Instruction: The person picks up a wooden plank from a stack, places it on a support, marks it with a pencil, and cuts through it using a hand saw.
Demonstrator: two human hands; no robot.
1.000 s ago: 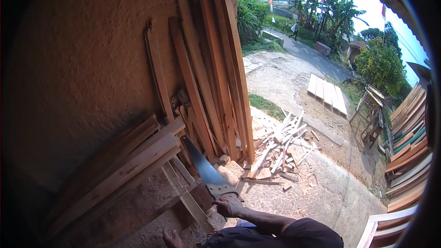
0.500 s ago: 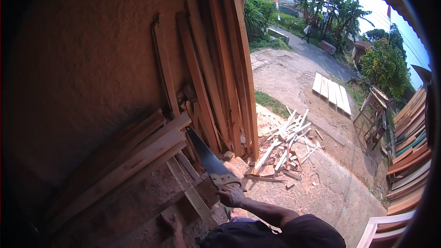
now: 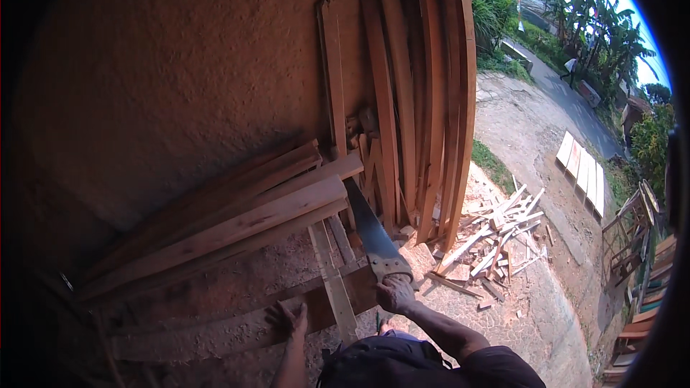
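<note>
My right hand grips the wooden handle of a hand saw; its blade reaches up to the ends of several stacked planks. My left hand rests with spread fingers on a dusty board at the lower left. A narrow pale batten crosses this board beside the saw. Sawdust coats the surfaces under the planks.
Long timbers lean against the rough wall. Offcuts litter the sunlit concrete. Outside are pale boards, a wooden stand, more planks along the right edge, and a distant person on the road.
The view has turned right to left, so the scene sits further right. My left hand has moved up onto the board with fingers spreading. My right hand still holds the saw.
</note>
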